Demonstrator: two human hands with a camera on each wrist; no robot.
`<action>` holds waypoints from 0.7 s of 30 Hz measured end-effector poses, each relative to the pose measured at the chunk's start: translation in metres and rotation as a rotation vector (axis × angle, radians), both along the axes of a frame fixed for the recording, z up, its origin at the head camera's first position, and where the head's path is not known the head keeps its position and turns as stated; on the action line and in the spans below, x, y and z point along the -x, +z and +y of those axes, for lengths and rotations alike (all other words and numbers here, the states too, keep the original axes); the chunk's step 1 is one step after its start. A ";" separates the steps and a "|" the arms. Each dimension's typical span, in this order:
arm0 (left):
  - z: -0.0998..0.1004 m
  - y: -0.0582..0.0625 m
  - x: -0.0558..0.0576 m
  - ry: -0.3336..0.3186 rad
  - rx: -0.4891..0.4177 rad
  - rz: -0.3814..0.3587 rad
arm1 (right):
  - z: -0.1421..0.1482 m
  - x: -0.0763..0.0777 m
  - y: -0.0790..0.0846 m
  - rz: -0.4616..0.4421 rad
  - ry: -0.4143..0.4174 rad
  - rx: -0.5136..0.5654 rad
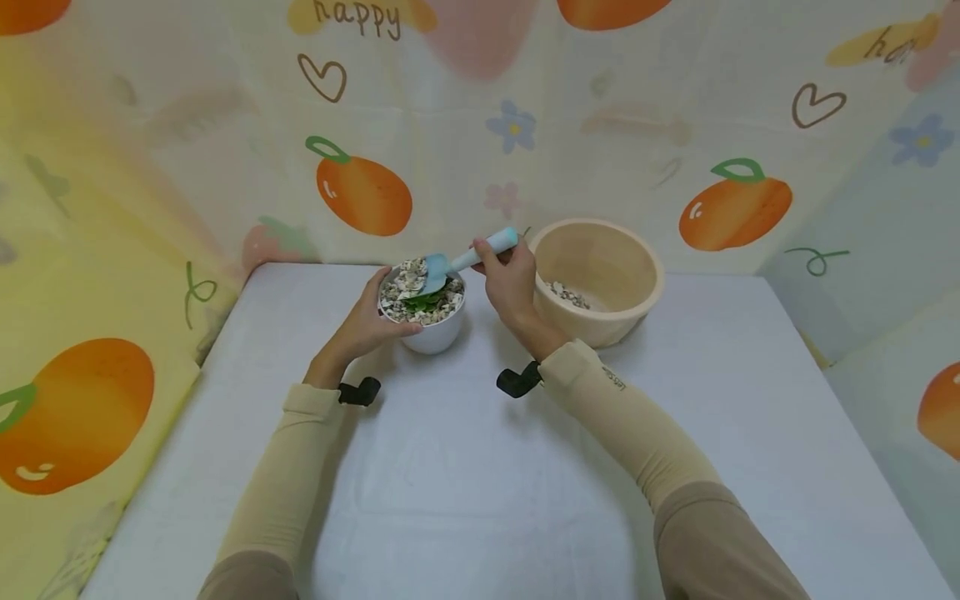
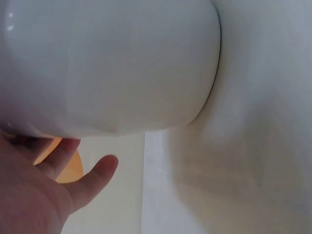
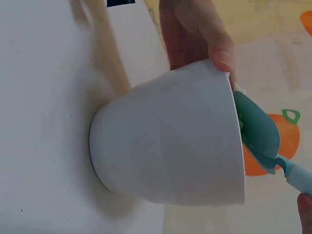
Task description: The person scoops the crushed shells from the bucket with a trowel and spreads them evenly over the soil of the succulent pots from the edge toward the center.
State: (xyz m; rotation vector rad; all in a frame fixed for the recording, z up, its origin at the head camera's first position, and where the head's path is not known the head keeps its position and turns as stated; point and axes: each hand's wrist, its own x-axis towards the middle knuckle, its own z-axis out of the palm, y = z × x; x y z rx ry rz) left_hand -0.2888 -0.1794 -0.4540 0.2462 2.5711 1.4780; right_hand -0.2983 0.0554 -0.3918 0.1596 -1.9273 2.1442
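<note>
A small white flower pot [image 1: 437, 338] stands on the table, filled with pale stone chips [image 1: 402, 283] around green leaves [image 1: 426, 302]. My left hand [image 1: 366, 323] holds this pot from its left side, the thumb along the near rim. In my right hand [image 1: 512, 282], the handle of a light-blue garden trowel [image 1: 489, 248] is gripped. The trowel's blade [image 3: 258, 129] tilts down over the pot's opening, in among the chips and leaves. The blade's tip is hard to make out. In the left wrist view, the white pot's wall [image 2: 117, 63] fills much of the picture.
Just right of my right hand stands a large beige pot [image 1: 600, 327], with some stone chips [image 1: 567, 294] at its bottom. A white cloth covers the table [image 1: 480, 492]. Behind it hangs a backdrop [image 1: 592, 92] printed with oranges.
</note>
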 end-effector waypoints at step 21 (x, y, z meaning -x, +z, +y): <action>-0.004 -0.003 0.005 -0.021 0.024 0.023 | 0.002 -0.005 0.020 -0.028 0.004 0.011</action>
